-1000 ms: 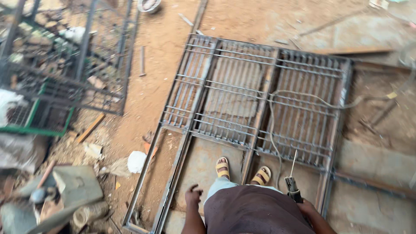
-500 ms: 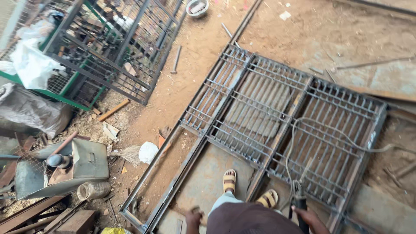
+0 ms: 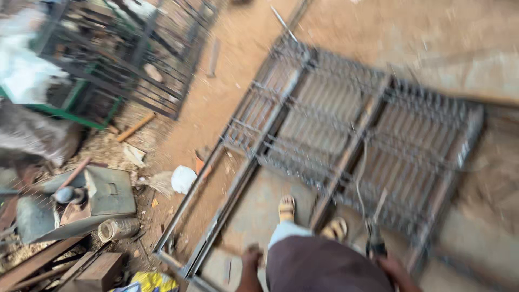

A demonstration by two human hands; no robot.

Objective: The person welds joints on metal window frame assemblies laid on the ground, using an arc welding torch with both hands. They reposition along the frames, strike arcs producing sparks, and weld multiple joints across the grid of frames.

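Gripping a welding tool (image 3: pixel 374 246), the right hand (image 3: pixel 390 266) hovers over the metal gate (image 3: pixel 346 124) (left hand's (image 3: pixel 251 255) fingers too blurred to tell).

Bare arms, dark clothes, open sandals.
The person wears a dark brownish-maroon garment (image 3: pixel 324 267) over the body and a pale, light-blue trouser leg (image 3: pixel 286 231) below it. Both feet are in tan strapped sandals (image 3: pixel 286 207). The forearms are uncovered, and both hands (image 3: pixel 251 255) are blurred and gloveless.
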